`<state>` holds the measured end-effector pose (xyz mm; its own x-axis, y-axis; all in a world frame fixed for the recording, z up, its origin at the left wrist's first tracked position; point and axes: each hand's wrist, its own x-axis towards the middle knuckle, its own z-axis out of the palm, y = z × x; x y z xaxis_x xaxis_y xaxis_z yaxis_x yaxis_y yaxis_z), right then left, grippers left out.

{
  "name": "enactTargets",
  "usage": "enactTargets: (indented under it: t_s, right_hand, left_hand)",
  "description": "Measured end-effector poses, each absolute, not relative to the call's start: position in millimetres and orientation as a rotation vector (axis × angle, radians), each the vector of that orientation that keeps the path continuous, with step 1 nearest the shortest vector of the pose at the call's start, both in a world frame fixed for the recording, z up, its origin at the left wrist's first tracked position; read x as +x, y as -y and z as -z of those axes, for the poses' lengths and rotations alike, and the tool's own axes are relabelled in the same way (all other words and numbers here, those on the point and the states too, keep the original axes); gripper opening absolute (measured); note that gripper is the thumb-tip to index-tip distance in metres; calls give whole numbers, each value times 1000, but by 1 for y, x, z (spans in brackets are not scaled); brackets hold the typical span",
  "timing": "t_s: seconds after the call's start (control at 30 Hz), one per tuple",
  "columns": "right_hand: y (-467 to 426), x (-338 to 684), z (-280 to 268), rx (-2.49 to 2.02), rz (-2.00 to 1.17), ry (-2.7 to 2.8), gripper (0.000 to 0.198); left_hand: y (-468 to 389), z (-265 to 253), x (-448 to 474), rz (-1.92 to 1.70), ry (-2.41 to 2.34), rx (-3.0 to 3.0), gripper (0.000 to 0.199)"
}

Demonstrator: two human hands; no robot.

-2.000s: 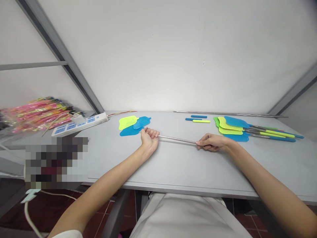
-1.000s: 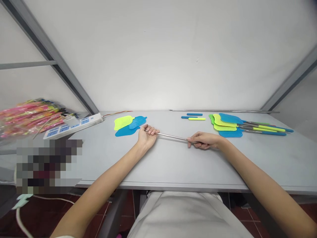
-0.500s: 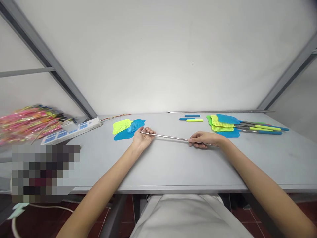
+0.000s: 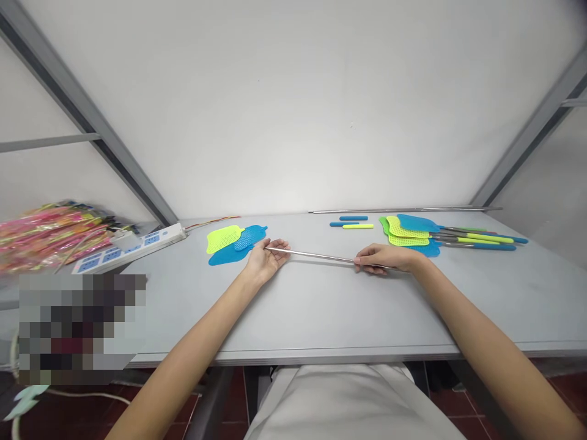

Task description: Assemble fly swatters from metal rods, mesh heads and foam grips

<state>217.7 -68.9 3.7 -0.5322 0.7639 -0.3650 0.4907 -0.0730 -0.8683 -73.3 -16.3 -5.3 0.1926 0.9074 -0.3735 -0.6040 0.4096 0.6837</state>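
Note:
A thin metal telescopic rod stretches between my two hands above the table. My left hand holds its left end under the thumb, palm up, with the fingers loosely curled. My right hand is closed round the rod's right part, palm down, and hides some of it. Just behind my left hand lie loose fly swatter heads: a yellow one and blue ones, overlapping. Beyond my right hand is a pile of whole fly swatters in blue, yellow and green, with metal shafts and coloured handles.
Blue and yellow handle grips lie at the back middle. Long metal rods run along the wall. At left are a power strip and plastic-wrapped colourful items. The grey table ends at a front edge near my body.
The view has shifted slightly. My hands keep the rod in nearly the same place, and my left thumb now lies along its end.

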Motion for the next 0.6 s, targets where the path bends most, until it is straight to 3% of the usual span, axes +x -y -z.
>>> enactTargets:
  t_s: [0.27, 0.6]
  right_hand:
    - [69, 227, -8, -1416, -1608, 1927, 37]
    - [72, 229, -14, -1460, -1575, 1921, 41]
  left_hand:
    - [25, 3, -68, -1097, -983, 1157, 31]
    - [30, 1, -64, -1169, -913, 1336, 38]
